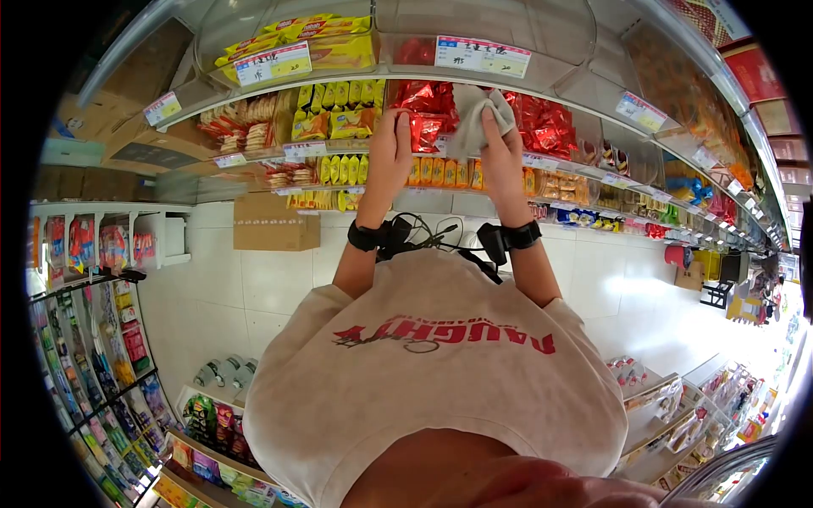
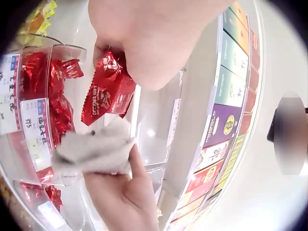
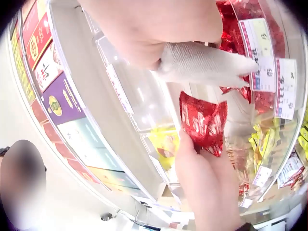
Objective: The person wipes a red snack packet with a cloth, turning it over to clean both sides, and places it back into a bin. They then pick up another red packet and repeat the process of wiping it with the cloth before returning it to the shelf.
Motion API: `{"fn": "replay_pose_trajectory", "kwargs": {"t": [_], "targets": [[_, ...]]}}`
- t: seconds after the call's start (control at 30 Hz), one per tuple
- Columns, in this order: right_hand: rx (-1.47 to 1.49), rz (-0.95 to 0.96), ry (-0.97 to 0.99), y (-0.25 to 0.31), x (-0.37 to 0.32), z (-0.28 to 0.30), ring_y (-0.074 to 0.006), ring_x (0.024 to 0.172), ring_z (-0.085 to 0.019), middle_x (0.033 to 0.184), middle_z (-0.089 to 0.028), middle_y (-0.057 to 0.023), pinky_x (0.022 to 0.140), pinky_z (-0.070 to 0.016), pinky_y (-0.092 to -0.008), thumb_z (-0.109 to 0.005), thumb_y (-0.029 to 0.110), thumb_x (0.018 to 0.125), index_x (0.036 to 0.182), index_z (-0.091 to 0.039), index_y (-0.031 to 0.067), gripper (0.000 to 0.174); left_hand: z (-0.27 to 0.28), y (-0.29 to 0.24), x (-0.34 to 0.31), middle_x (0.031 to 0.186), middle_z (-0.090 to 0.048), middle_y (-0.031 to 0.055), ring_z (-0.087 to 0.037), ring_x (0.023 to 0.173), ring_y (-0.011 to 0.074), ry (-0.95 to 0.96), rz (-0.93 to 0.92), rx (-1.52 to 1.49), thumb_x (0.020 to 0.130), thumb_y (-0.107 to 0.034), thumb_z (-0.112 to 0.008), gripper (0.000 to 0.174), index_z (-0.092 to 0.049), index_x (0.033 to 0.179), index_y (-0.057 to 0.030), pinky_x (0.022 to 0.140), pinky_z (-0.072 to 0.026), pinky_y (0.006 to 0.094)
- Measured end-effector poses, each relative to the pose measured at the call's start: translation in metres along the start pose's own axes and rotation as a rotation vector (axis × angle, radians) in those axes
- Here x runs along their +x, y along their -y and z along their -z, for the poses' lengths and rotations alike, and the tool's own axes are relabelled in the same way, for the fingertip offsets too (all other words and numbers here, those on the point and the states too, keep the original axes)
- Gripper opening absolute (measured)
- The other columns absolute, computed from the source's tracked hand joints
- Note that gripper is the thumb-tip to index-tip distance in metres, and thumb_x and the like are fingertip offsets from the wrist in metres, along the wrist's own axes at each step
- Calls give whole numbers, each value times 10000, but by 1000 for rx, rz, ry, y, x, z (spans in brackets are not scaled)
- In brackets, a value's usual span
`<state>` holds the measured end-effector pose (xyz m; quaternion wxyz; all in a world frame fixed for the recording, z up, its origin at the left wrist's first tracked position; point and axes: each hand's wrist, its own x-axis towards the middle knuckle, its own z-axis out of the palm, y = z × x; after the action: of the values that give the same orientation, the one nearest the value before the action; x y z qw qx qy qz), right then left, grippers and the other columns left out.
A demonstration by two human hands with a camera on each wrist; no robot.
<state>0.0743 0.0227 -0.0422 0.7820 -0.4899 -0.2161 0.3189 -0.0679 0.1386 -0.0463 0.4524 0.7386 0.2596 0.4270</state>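
Observation:
A shiny red snack packet [image 1: 426,129] is pinched in the left hand [image 1: 391,161]; the left wrist view shows the packet [image 2: 109,91] hanging from the curled fingers of that hand [image 2: 144,38]. The right hand [image 1: 503,165] grips a grey-white cloth [image 1: 471,118], bunched under its thumb and fingers, just right of the packet. In the right wrist view the cloth [image 3: 202,62] sticks out from the right hand [image 3: 159,24], above the packet [image 3: 203,122] in the left hand [image 3: 204,180]. More red packets [image 1: 546,123] fill the bin beside the cloth.
Clear bins hold yellow packets [image 1: 351,123] at the left and wrapped snacks [image 1: 694,127] at the right. Price tags [image 1: 483,56] line the shelf edges. Boxes [image 2: 233,72] stand on another shelf. A cardboard box [image 1: 276,222] sits on the floor beyond the left forearm.

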Motion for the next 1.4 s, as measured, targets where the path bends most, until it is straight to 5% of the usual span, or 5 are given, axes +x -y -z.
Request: {"fn": "replay_pose_trajectory", "kwargs": {"t": [0.2,0.43,0.73,1.03,1.4], "targets": [[-312,-82,126,-12,-37,-44,-52,847,-558,1069,-637,13,705,-483,-233,-649,238,1002,1384,-542,13,457,10,1,-16,741,-546,67,-451,648,121,74,93,-71,1056,-229,-545,255,-595,1000,15,594,-393,294],[-459,79,44,-15,-47,-36,-36,769,-506,859,-645,31,664,-445,-222,-671,194,981,1062,-690,-8,218,23,11,-27,761,-536,-9,-433,690,52,244,221,-271,1026,-214,-609,236,-609,952,10,610,-390,236],[48,-234,1,12,-56,-27,-81,747,-628,922,-660,5,637,-541,-273,-610,278,1023,1268,-598,55,331,7,-19,-22,708,-505,-15,-418,650,49,110,152,-252,1020,-243,-621,275,-597,916,11,566,-348,236],[-70,16,-21,35,-65,24,-19,808,-544,934,-635,58,698,-446,-201,-670,173,985,1215,-661,39,266,-50,-45,-23,680,-373,-1,-307,645,99,243,39,-175,1066,-252,-535,302,-531,927,16,552,-293,292],[-187,238,-113,80,-67,69,-45,994,-582,1144,-712,-22,911,-466,-228,-610,84,993,1242,-651,-11,271,-103,-70,-40,1063,-701,95,-665,908,141,242,-29,-188,851,-97,-815,447,-594,1226,4,795,-540,287]]}}
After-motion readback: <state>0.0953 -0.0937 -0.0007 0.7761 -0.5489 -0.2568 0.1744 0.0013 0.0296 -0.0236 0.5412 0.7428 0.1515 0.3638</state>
